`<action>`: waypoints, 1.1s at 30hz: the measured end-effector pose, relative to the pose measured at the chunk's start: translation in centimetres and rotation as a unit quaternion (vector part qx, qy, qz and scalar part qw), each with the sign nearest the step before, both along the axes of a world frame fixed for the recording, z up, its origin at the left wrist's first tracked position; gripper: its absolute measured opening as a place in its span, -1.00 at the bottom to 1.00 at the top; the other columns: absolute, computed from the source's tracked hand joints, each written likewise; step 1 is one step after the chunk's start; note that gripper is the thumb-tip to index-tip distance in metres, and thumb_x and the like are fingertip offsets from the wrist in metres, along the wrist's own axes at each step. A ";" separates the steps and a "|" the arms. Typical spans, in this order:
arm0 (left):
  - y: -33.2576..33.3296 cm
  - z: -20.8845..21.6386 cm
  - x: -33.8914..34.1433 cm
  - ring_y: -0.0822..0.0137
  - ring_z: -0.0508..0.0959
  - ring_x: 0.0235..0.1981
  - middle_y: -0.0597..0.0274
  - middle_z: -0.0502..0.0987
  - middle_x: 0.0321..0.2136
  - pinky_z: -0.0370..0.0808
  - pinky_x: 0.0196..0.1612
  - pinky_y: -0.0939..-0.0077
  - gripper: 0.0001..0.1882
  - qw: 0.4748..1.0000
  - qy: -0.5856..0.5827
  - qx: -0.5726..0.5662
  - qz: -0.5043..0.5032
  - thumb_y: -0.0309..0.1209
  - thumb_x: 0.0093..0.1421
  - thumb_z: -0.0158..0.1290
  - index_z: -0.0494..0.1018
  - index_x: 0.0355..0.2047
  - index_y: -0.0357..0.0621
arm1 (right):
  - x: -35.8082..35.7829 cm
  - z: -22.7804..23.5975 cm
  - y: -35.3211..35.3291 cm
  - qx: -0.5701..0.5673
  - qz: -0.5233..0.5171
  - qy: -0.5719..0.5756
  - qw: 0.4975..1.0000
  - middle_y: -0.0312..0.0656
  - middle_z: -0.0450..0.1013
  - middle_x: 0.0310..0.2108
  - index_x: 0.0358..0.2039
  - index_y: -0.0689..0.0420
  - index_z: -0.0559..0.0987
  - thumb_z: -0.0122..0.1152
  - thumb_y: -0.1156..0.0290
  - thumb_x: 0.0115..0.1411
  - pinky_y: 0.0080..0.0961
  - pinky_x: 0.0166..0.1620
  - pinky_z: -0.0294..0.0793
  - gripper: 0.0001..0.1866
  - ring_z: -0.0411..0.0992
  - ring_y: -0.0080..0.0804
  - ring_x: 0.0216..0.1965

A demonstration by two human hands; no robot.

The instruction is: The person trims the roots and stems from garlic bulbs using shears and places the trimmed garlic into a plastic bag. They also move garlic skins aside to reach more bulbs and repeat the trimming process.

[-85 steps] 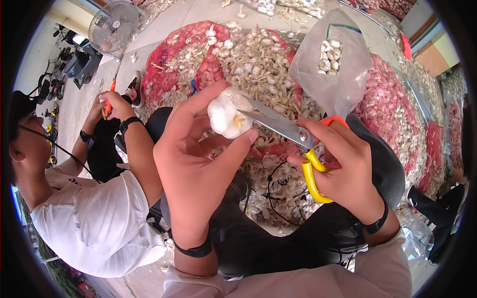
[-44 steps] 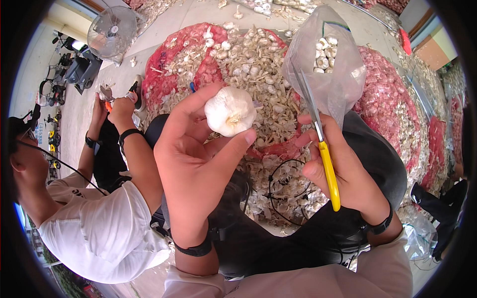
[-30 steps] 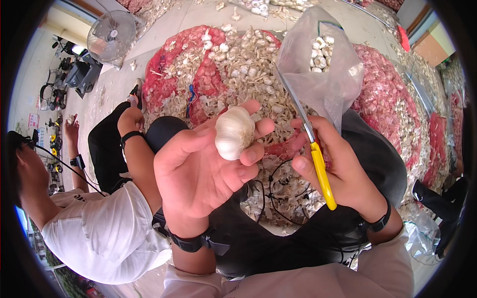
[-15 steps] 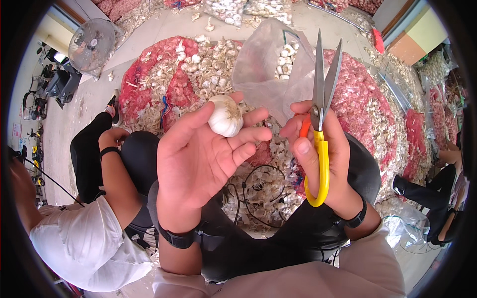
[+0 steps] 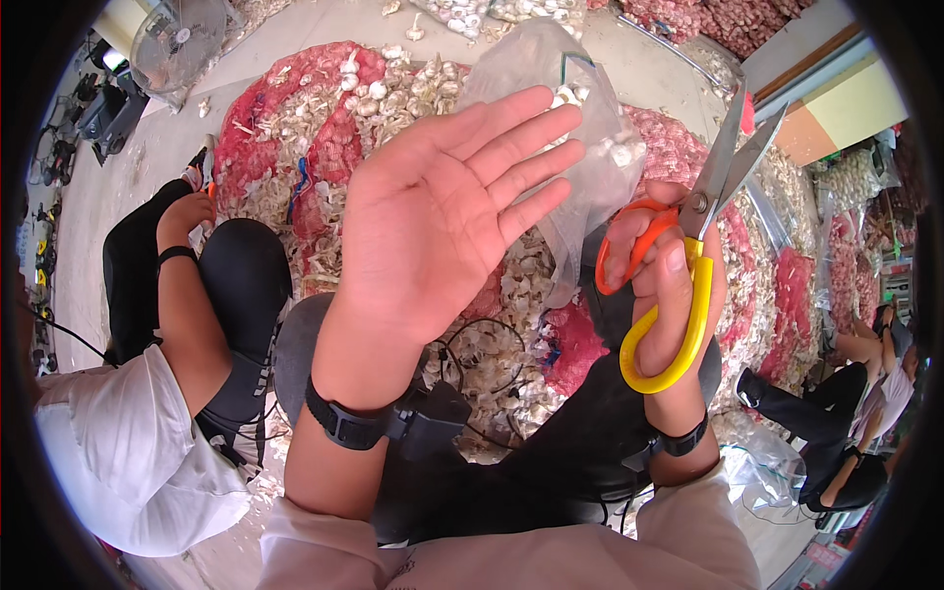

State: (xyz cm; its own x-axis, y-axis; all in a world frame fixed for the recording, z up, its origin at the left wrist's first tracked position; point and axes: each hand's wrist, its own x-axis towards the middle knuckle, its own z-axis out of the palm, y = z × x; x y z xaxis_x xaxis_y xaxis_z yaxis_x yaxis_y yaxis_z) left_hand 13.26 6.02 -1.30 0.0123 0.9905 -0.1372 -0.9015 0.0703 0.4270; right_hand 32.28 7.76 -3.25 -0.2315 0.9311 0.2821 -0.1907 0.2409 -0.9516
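Observation:
My left hand is stretched out palm up with the fingers extended, and nothing lies in it. Its fingertips are in front of a clear plastic bag that holds white garlic bulbs; whether they touch the bag I cannot tell. In my right hand is a pair of scissors with one orange and one yellow handle. The fingers pass through the handles, and the blades point up and away, spread apart. Behind my hands sits a red mesh sack with loose garlic bulbs on it.
Dry garlic skins and a black cable lie between my knees. At the left sits a person in a white shirt; another person is at the far right. A fan stands at the back left.
The garlic bulb has left my left hand, which has moved forward toward the bag and flattened out. My right hand has shifted right, and the scissors' handles have spread apart.

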 end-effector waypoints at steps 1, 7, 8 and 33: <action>-0.5 0.2 -1.0 -0.11 0.33 0.19 -0.15 0.31 0.17 0.28 0.23 0.06 -0.44 0.998 0.019 0.060 -0.030 -0.20 0.36 -0.29 0.20 0.20 -0.39 | 0.0 -0.4 0.1 -0.004 -0.002 0.004 1.000 -0.19 0.43 -0.38 0.08 0.31 0.32 0.07 0.28 0.30 -0.72 -0.42 0.27 -0.55 0.28 -0.66 -0.51; -3.0 2.3 -4.6 0.05 0.48 0.00 -0.01 0.45 0.05 0.38 0.06 0.30 -0.46 0.967 0.194 0.163 -0.002 -0.16 0.35 -0.29 0.28 0.16 -0.31 | 0.4 -1.0 1.0 0.044 0.014 -0.011 0.999 -0.09 0.41 -0.42 0.05 0.36 0.28 0.08 0.09 0.26 -0.58 -0.39 0.31 -0.41 0.29 -0.54 -0.50; -3.9 2.8 -4.8 0.09 0.50 -0.06 -0.01 0.47 0.00 0.41 0.02 0.34 -0.48 0.948 0.285 0.120 0.071 -0.16 0.31 -0.22 0.31 0.12 -0.31 | 0.0 -1.5 0.8 0.068 0.036 -0.019 0.997 -0.10 0.41 -0.41 0.05 0.37 0.28 0.12 0.05 0.23 -0.59 -0.39 0.30 -0.36 0.28 -0.56 -0.50; -13.2 0.7 -13.2 0.43 0.50 -0.26 0.19 0.53 -0.26 0.39 -0.16 0.59 -0.66 0.608 0.758 -0.234 -0.040 -0.23 0.23 0.08 0.51 -0.13 -0.26 | -8.8 -12.5 -8.8 -0.151 0.309 -0.214 0.914 -0.28 0.40 -0.35 0.04 0.18 0.32 0.09 0.37 0.32 -0.68 -0.41 0.29 -0.66 0.27 -0.71 -0.48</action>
State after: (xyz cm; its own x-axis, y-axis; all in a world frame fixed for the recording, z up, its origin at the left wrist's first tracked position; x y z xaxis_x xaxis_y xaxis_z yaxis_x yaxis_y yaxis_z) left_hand 0.10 -7.18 -0.61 -0.4349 0.8426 -0.3177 0.5157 0.5222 0.6792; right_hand 23.50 -1.05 -15.75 -0.7685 0.6056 -0.2063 0.2041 -0.0736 -0.9762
